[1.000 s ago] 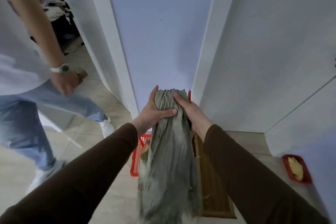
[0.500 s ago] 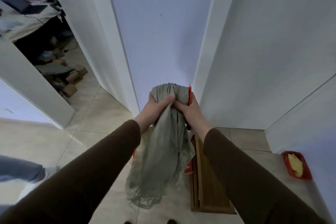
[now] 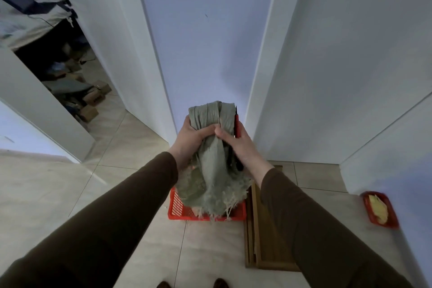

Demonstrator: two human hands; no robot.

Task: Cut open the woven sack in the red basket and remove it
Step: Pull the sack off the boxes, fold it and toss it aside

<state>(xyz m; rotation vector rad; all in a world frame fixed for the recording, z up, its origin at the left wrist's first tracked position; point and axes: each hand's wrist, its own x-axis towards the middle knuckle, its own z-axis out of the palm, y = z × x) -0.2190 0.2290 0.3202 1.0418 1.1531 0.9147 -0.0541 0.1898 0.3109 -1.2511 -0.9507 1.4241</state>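
The grey-green woven sack (image 3: 211, 170) is bunched up in the air in front of me, frayed ends hanging down. My left hand (image 3: 190, 139) grips its upper left side. My right hand (image 3: 236, 142) grips the right side and also holds a red-handled cutter (image 3: 236, 124) against the sack. Below, on the tiled floor, stands the red basket (image 3: 177, 207); the hanging sack hides most of its inside.
A wooden frame (image 3: 259, 236) lies on the floor right of the basket. A small red tray (image 3: 389, 215) with yellow pieces sits far right. White walls close in ahead and right. An open doorway at the left shows boxes (image 3: 90, 100) and a desk.
Both hands have gathered the long hanging sack into a shorter bundle, and its lower end has risen clear of the basket. The person at the left has walked out of view.
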